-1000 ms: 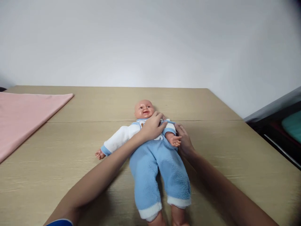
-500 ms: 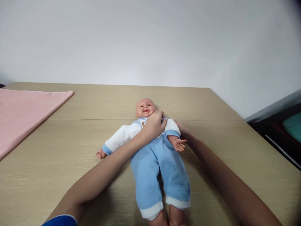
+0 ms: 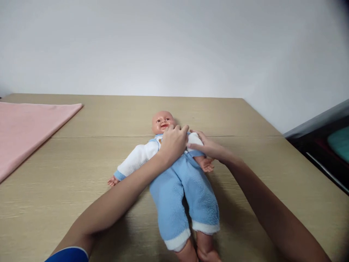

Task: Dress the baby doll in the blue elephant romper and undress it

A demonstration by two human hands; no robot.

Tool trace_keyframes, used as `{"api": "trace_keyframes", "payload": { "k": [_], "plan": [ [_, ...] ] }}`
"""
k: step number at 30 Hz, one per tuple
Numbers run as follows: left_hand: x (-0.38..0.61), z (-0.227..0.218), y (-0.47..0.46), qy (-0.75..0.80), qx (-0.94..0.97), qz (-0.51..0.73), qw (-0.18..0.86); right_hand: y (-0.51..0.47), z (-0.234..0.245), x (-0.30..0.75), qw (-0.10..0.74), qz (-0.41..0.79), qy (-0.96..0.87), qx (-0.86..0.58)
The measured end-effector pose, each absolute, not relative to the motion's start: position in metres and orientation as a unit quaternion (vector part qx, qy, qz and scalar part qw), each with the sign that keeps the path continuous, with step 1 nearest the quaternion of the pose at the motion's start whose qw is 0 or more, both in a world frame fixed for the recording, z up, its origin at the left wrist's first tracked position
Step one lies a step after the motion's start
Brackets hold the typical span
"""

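Only partly visible behind the left hand: the doll.

No readable text, label, brand, number or sign. Closest to a marking: a small brown-and-white patch on the chest of the doll, just near of the blue collar. Left hand covers the chest right of it; patch too small to make out, no letters legible.
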State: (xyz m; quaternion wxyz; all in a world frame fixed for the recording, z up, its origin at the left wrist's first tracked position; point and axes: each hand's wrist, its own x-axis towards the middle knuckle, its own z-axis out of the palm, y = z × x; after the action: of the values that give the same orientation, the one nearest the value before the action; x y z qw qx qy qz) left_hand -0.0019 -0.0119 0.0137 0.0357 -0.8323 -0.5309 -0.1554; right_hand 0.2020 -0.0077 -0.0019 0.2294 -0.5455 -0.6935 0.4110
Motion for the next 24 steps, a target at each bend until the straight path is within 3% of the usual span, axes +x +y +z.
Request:
{"api": "trace_keyframes", "payload": {
  "k": [3,6,9,16,20,24],
  "plan": [
    [-0.008,0.015,-0.004,-0.555,-0.817,-0.153,0.033,-0.016,0.018,0.232,0.117,0.338,-0.775,-0.52],
    [-0.015,0.016,0.003,-0.561,-0.811,-0.165,0.021,-0.014,0.028,0.254,0.085,0.193,-0.837,-0.505],
    [-0.017,0.014,0.005,-0.548,-0.818,-0.172,0.01,-0.012,0.023,0.259,0.067,0.126,-0.852,-0.504],
    [-0.013,0.007,0.001,-0.538,-0.819,-0.198,-0.005,-0.012,-0.019,0.264,0.116,0.106,-0.857,-0.491],
    [-0.021,0.013,-0.015,-0.508,-0.826,-0.243,0.007,-0.024,-0.032,0.265,0.147,0.027,-0.85,-0.505],
    [-0.047,0.015,-0.039,-0.468,-0.817,-0.336,-0.022,-0.056,-0.029,0.243,0.249,-0.051,-0.819,-0.514]
  ]
}}
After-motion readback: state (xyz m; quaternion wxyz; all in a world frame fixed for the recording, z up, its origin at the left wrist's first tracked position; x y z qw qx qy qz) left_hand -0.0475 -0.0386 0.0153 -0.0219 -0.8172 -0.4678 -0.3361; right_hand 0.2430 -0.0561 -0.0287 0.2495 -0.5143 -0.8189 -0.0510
